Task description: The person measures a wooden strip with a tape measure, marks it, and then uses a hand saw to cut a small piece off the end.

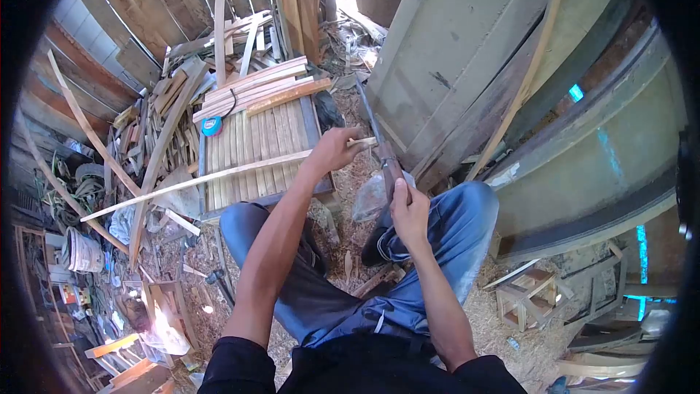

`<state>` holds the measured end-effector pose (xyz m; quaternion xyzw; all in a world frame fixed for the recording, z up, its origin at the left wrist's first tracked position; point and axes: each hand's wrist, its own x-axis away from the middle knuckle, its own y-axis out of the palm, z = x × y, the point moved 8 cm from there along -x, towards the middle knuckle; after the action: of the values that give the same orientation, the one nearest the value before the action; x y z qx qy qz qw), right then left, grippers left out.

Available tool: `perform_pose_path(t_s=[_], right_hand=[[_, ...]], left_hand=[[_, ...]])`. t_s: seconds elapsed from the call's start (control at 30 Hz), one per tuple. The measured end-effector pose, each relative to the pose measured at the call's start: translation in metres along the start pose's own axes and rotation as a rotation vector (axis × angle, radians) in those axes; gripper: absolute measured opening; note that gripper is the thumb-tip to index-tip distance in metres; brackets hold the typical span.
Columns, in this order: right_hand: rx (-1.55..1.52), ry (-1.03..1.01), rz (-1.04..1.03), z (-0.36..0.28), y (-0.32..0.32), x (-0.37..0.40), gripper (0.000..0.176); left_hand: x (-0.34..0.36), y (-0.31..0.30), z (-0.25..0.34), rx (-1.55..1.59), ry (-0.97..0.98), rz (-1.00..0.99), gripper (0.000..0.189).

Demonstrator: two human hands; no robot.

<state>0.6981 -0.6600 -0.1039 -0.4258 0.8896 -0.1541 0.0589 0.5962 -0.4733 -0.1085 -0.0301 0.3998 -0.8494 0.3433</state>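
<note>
A long thin wooden strip (219, 174) slants across from the lower left, its right end pinched in my left hand (337, 149). My right hand (409, 210) is wrapped round the brown wooden handle of a long-bladed knife (368, 112). Its dark, narrow blade points away from me and crosses the strip's end just right of my left fingers. Under the strip lies a slatted wooden panel (251, 142) in a dark frame. Several cut wood pieces (262, 85) and a blue tape measure (211, 126) rest on the panel.
A scrap-wood pile (164, 106) is at the left, near a white bucket (84, 250) and a hammer (216, 276). Large boards (467, 44) lean at the right. A clear plastic bag (370, 201) lies between my knees. Shavings cover the floor (467, 321).
</note>
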Motion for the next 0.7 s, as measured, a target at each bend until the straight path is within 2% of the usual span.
perform_pose_path(t_s=[0.13,0.2,0.27,0.33,0.37,0.43,0.47,0.53,0.7], right_hand=[[0.062,-0.039,0.034,-0.013,0.000,-0.001,0.041],[0.166,-0.223,0.107,-0.025,0.003,0.006,0.044],[0.168,-0.269,0.115,0.001,0.010,0.006,0.046],[-0.137,-0.030,0.022,0.030,0.017,-0.001,0.045],[-0.135,-0.026,0.023,0.036,0.013,-0.004,0.045],[-0.122,0.025,-0.163,0.016,0.013,-0.014,0.045],[-0.120,0.031,-0.163,0.005,0.008,-0.017,0.045],[-0.292,0.176,-0.327,-0.008,0.014,-0.017,0.046],[-0.465,0.226,-0.321,0.011,0.023,-0.006,0.046]], left_hand=[[-0.001,0.001,-0.001,-0.001,0.006,0.024,0.022],[-0.005,0.000,0.001,-0.010,-0.002,0.003,0.022],[-0.005,-0.004,0.005,-0.022,-0.012,-0.012,0.022],[-0.006,-0.004,0.002,-0.028,-0.082,-0.036,0.023],[-0.007,-0.002,0.000,-0.026,-0.084,-0.040,0.023],[-0.007,-0.004,0.000,-0.007,-0.002,0.045,0.022],[-0.006,-0.003,-0.002,-0.004,-0.005,0.041,0.022],[-0.008,-0.002,-0.006,-0.055,-0.051,0.012,0.022],[-0.006,-0.003,-0.004,-0.026,-0.005,0.053,0.024]])
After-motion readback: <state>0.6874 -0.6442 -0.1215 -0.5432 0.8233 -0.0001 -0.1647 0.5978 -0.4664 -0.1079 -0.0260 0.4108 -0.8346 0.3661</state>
